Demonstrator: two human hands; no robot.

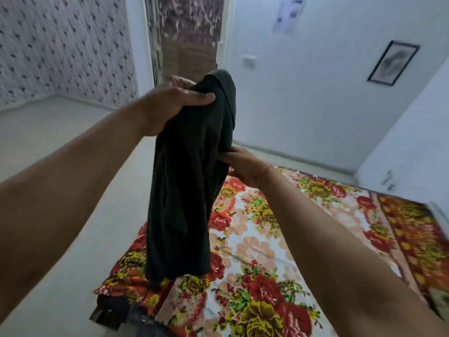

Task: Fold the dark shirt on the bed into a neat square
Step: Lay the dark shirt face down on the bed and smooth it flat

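Note:
The dark shirt (184,181) hangs bunched in the air above the bed's near left corner. Its lower hem dangles just over the floral bedsheet (255,251). My left hand (170,103) grips the shirt's top in a closed fist at chest height. My right hand (243,164) touches the shirt's right edge lower down, fingers pinched into the fabric. A thin pink thread circles my right wrist. The shirt's far side and sleeves are hidden in the folds.
The bed with its red and yellow flowered sheet fills the lower right. Pale floor (60,147) lies to the left. A curtained doorway (189,37) stands behind the shirt, and a framed picture (392,65) hangs on the white wall. Dark cloth (109,312) sits at the bed's corner.

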